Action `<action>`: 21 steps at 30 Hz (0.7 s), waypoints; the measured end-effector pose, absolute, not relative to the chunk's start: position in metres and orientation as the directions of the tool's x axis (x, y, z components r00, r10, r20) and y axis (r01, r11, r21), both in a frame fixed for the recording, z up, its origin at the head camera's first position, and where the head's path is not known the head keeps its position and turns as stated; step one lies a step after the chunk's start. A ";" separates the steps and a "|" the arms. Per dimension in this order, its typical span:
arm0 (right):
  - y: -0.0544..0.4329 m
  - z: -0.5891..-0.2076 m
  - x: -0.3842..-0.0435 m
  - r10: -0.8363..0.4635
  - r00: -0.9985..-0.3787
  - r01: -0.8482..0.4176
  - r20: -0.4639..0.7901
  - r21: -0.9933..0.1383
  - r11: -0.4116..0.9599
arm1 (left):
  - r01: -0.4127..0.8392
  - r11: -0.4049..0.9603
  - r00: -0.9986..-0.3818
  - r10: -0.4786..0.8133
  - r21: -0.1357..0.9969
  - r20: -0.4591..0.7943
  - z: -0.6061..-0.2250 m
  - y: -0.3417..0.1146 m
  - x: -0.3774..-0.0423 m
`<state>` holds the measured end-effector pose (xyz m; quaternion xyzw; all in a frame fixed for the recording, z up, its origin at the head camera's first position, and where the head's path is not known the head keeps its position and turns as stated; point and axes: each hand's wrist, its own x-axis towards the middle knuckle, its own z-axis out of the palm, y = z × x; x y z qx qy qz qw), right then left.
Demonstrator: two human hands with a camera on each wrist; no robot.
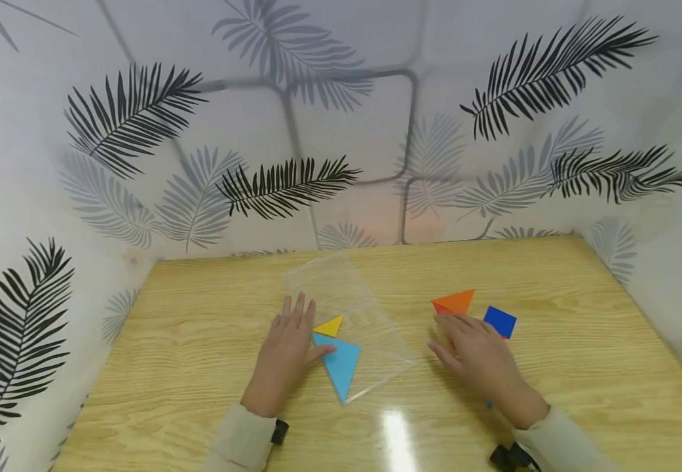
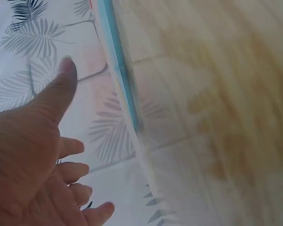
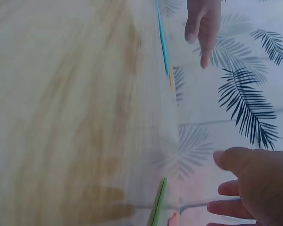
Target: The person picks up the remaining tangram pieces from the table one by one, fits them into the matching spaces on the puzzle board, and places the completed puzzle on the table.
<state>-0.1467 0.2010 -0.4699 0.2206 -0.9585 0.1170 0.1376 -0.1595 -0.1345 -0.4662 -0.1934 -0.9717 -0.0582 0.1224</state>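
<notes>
Sleeves (image 1: 240,436), left hand (image 1: 286,347) outstretched, right hand (image 1: 482,357) relaxed

"What's worn?"
"A pale left sleeve (image 1: 237,440) at seven o'clock in the head view, and a matching right sleeve (image 1: 561,444) between four and five."
"Anything dark?"
"A small black block (image 1: 280,432) at the left sleeve's three o'clock; a lumpier black piece (image 1: 502,457) at the right's nine."

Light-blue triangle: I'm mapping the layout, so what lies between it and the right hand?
From triangle to right hand, the head view shows clear sheet, then bare table.
</notes>
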 end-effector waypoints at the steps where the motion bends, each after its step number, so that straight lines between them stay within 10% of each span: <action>1: 0.199 -0.470 -0.147 -0.412 -0.843 -0.485 0.346 -0.156 0.861 | 0.399 0.915 -0.894 0.371 0.068 0.251 -0.467 -0.134 -0.159; 7: 0.183 -0.471 -0.149 -0.512 -0.742 -0.626 0.433 -0.172 0.761 | 0.443 0.893 -0.885 0.421 0.079 0.198 -0.467 -0.129 -0.159; 21: 0.156 -0.478 -0.141 -0.609 -0.736 -0.676 0.295 -0.282 0.681 | 0.484 0.866 -0.871 0.462 0.128 0.170 -0.468 -0.117 -0.154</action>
